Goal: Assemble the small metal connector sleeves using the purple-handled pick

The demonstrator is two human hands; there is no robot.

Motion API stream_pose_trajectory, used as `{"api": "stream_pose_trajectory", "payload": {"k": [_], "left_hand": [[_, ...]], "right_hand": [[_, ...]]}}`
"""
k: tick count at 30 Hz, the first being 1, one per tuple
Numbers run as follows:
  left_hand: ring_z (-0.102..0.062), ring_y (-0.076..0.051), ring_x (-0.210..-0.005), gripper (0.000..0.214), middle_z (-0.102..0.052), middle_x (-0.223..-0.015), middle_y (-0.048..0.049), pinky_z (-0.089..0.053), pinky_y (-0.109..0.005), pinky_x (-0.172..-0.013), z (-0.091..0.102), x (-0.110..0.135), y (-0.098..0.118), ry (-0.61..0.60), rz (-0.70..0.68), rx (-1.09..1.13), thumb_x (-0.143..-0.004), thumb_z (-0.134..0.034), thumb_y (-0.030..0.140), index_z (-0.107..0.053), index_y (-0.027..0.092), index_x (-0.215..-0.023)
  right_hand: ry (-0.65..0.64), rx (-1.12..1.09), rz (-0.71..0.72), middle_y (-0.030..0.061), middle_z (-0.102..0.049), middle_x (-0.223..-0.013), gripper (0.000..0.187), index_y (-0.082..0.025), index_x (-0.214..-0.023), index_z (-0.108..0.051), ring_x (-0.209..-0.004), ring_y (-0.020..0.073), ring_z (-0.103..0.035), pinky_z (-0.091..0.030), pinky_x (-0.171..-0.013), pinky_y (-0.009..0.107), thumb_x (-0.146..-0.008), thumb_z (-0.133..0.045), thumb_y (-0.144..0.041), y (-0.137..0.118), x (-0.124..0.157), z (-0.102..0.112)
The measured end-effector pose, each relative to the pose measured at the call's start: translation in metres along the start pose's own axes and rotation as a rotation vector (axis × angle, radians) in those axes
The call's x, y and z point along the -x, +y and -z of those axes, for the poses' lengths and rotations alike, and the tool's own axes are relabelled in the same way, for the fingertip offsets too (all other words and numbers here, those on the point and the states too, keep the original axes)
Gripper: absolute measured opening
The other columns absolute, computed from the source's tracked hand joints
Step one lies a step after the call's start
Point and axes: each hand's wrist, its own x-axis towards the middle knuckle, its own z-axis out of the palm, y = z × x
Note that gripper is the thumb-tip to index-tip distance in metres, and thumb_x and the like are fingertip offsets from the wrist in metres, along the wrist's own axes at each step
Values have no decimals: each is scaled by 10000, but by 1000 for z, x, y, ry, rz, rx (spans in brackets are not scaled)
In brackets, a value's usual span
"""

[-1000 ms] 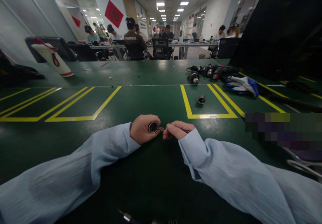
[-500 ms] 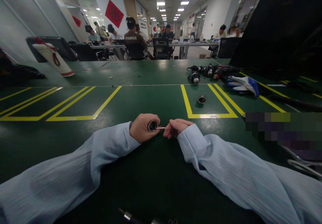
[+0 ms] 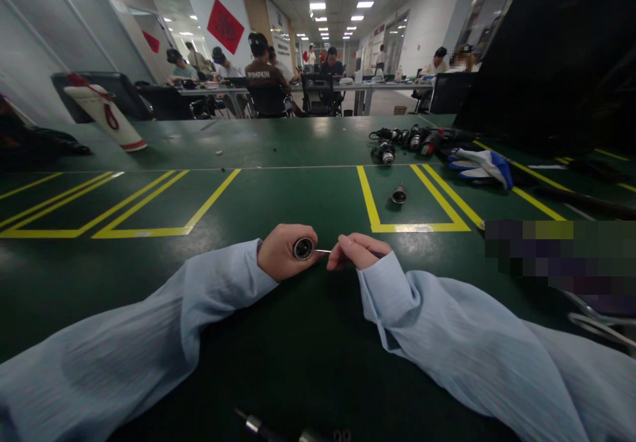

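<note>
My left hand [image 3: 283, 252] is wrapped round a small round metal cylinder [image 3: 303, 248], its open end turned toward me. My right hand [image 3: 356, 252] is closed in a pinch on a thin metal tool [image 3: 322, 251] whose tip reaches the rim of the cylinder. Both hands rest on the green table [image 3: 298, 190], wrists in light blue sleeves. A similar small metal cylinder [image 3: 398, 195] lies further out inside a yellow marked box.
A pile of dark cylindrical parts [image 3: 402, 141] and a white-and-blue glove [image 3: 479, 165] lie at the back right. A large black case [image 3: 551, 64] stands at the right. A white and red roll [image 3: 106, 118] leans at the far left. Several people sit at tables behind.
My right hand has drawn slightly to the right, so more of the thin tool shows between the hands. The left hand and cylinder stay in place.
</note>
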Motion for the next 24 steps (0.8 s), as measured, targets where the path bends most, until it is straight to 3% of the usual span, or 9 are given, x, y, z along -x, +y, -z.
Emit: {"api": "stream_pose_trajectory", "payload": {"k": [9,14,17,24], "left_hand": [[-481,-80,-479,149,-538,-543,1,-368,-173,-444,0,0,-2,-27,-35,-28,-725,-573,236,-532,127,-633],[-498,-91,-496,183,-561,-559,-15,-387,-185,-464,-1,0,-5,-109,-86,-22,-746,-551,276,-544,130,-635],[-480,-84,-483,175,-540,-547,-4,-373,-181,-454,-1,0,-4,-103,-104,-19,-737,-551,269,-535,134,-628],[-445,-74,-472,139,-495,-523,23,-354,-175,-444,1,1,1,23,0,-25,-688,-572,202,-493,142,-592]], "right_hand": [[26,164,130,9,-584,-607,292,-177,-609,-594,-621,128,-544,-432,-617,271,-832,-475,-324,-1,2,-2],[-5,266,139,12,-588,-581,298,-179,-578,-588,-587,128,-539,-429,-601,275,-824,-488,-314,4,1,-2],[-20,173,55,7,-581,-536,305,-174,-555,-589,-541,123,-530,-428,-562,270,-804,-511,-333,7,-2,-1],[-37,-208,-160,16,-625,-532,288,-160,-552,-611,-479,104,-544,-444,-516,244,-705,-616,-404,12,-12,2]]}}
